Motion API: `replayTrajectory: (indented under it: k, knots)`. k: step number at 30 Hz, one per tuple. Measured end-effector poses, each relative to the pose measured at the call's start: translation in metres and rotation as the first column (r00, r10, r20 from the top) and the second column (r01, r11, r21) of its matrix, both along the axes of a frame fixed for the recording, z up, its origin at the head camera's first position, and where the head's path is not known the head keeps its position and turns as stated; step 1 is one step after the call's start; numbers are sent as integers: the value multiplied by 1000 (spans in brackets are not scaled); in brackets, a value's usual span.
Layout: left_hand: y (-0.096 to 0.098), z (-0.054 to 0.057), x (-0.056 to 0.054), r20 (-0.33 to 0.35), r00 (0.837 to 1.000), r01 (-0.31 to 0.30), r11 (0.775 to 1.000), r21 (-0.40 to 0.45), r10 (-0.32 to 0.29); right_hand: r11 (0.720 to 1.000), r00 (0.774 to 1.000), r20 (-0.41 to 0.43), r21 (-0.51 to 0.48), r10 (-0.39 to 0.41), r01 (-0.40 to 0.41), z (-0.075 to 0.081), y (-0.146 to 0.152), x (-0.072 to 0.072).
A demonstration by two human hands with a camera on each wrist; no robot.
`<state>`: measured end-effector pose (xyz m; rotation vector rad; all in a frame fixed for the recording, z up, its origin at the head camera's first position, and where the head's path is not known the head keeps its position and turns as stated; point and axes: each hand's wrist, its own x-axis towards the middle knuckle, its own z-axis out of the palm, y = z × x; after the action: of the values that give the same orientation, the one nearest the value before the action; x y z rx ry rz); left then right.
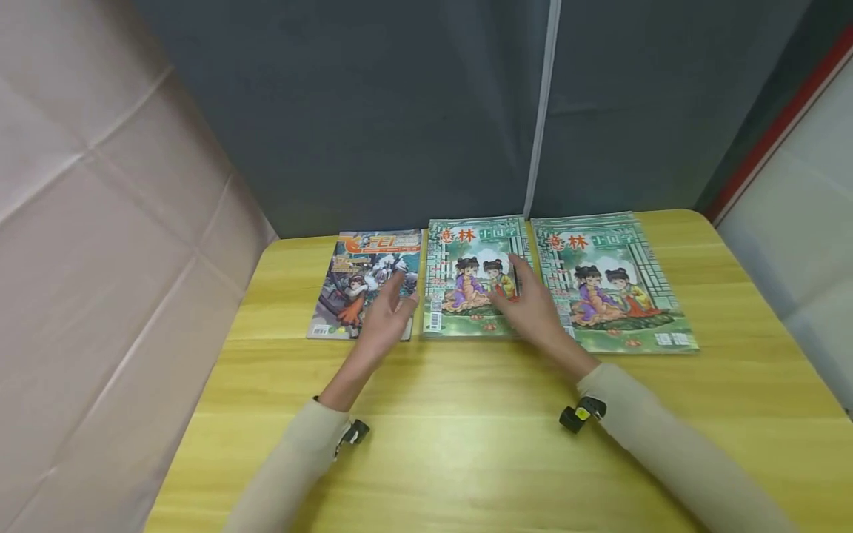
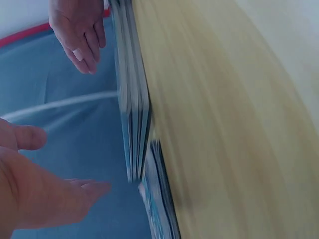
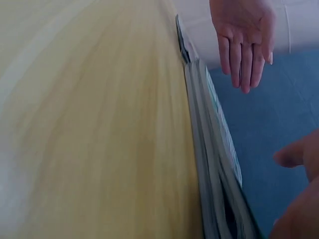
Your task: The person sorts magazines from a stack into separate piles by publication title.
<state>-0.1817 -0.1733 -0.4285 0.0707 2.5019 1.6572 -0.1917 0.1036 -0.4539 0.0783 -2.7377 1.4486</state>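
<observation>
The middle magazines [image 1: 470, 278] lie on the table [image 1: 460, 444] between left magazines [image 1: 352, 292] and right magazines [image 1: 616, 290] (curtain [image 1: 386, 111] behind).

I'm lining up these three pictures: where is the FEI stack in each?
Head: FEI stack left of centre, partly behind the left hand.
Left wrist: FEI stack at bottom centre, edge on, below a thicker stack.
Right wrist: FEI stack near the top, just right of centre; little of it shows.
Shared landmark: the left hand, at lower left in the left wrist view, upper right in the right.

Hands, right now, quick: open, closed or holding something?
Left hand: open, fingers extended, holding nothing.
Right hand: open, holding nothing.
</observation>
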Motion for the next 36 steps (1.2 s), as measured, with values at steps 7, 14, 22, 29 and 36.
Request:
replayTrajectory:
  k: [7, 14, 22, 29, 36]
  knots:
    - [21, -9, 1, 4, 999, 51, 989, -139, -51, 1000, 1000, 2, 8, 7, -7, -8, 18, 5]
    - [41, -18, 3, 105, 994, -3, 996, -84, 12, 998, 992, 126, -54, -19, 26, -12, 20, 10]
    - [53, -19, 3, 245, 967, -85, 995, 54, 69, 978, 958, 282, -179, -57, 111, -14, 16, 11]
    - [57, -14, 3, 252, 967, -55, 996, 69, 36, 981, 942, 329, -153, -67, 123, -7, 19, 9]
    - [61, -8, 5, 232, 972, -56, 994, 89, 34, 970, 932, 361, -207, -45, 127, 1, 19, 6]
